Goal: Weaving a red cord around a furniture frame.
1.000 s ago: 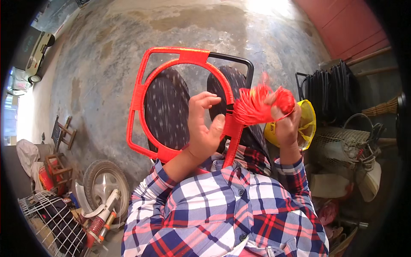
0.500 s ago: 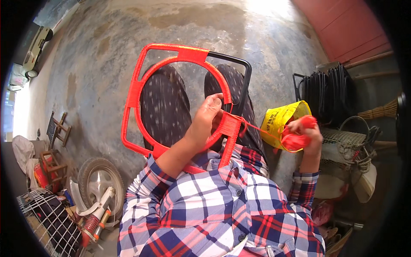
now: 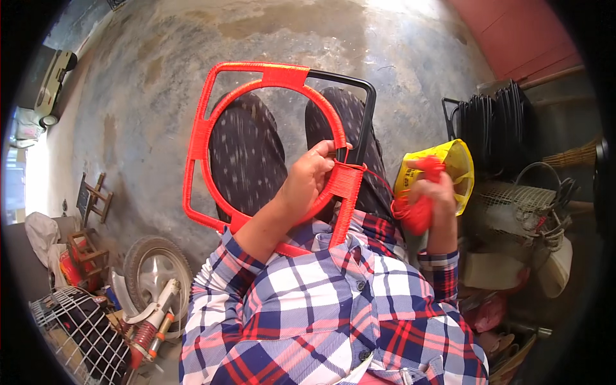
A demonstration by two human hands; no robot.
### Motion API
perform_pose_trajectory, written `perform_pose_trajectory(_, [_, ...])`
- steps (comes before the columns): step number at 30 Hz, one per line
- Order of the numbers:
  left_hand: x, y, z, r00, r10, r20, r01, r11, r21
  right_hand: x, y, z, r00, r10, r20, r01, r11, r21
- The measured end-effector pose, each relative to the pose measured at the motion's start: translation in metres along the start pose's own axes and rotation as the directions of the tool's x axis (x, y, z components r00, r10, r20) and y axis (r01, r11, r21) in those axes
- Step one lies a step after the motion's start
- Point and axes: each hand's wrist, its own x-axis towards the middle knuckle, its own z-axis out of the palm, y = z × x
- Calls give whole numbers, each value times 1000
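Note:
A rounded square metal frame (image 3: pixel 201 140) with a ring inside it lies across my lap. Glossy red cord wraps most of it, while the bars at its upper right corner are bare black. My left hand (image 3: pixel 310 172) is closed on the right side of the ring, beside a tightly wound band joining ring and outer bar. Off to the right, my right hand (image 3: pixel 438 194) grips a bundle of red cord (image 3: pixel 416 217), somewhat smeared by motion. A strand runs from the bundle to the wound band. Behind this hand stands a yellow bag (image 3: pixel 461 167), its mouth open.
Folded black metal frames (image 3: pixel 494 122) stand at right, near a straw broom (image 3: pixel 571 157) and a mesh basket (image 3: pixel 513 202). On the left are a wheel (image 3: pixel 154 263), a white wire rack (image 3: pixel 80 327) and a small wooden stool (image 3: pixel 86 247). A red panel (image 3: pixel 513 38) rises at upper right.
My right hand has moved left with the cord bundle, from the yellow bag's mouth toward the frame. The strand now hangs slacker. My left hand keeps its place on the ring.

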Motion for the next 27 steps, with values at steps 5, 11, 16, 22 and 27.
perform_pose_trajectory(5, [4,-5,-1,999,43,16,-42,999,-17,22,-1,59,926,194,324,-161,979,-125])
perform_pose_trajectory(11, [5,-7,-9,1000,0,17,-1,999,34,32,16,46,981,79,176,-83,996,15])
perform_pose_trajectory(16, [7,-5,-6,998,-52,-43,54,997,46,20,23,45,995,65,81,-65,998,-11])
perform_pose_trajectory(22, [5,-6,0,994,-55,-94,66,992,111,18,10,53,993,35,111,-71,938,339])
perform_pose_trajectory(27, [9,-10,-11,996,-23,-88,34,991,128,24,19,61,978,-54,202,-88,769,633])
